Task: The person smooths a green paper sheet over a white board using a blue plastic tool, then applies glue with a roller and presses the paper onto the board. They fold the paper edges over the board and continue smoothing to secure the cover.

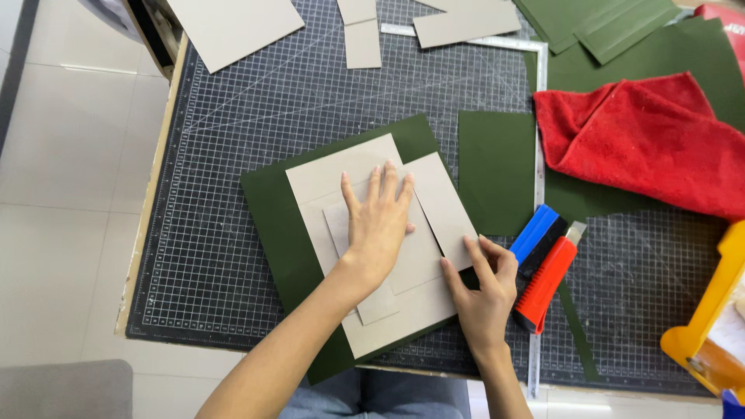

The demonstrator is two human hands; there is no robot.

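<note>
A dark green sheet (272,209) lies tilted on the black gridded cutting mat (233,101). Several grey cardboard pieces (326,174) rest on top of it, overlapping. My left hand (379,221) lies flat, fingers spread, pressing down on the cardboard in the middle. My right hand (485,291) sits at the lower right edge of the stack, its fingertips touching the narrow right-hand cardboard piece (446,206). Neither hand grips anything.
A red utility knife (547,283) and a blue tool (535,233) lie just right of my right hand, beside a metal ruler (541,155). A smaller green rectangle (497,171), a red cloth (644,140), more green sheets (605,23), spare grey boards (233,23) and a yellow tool (710,310) surround the work.
</note>
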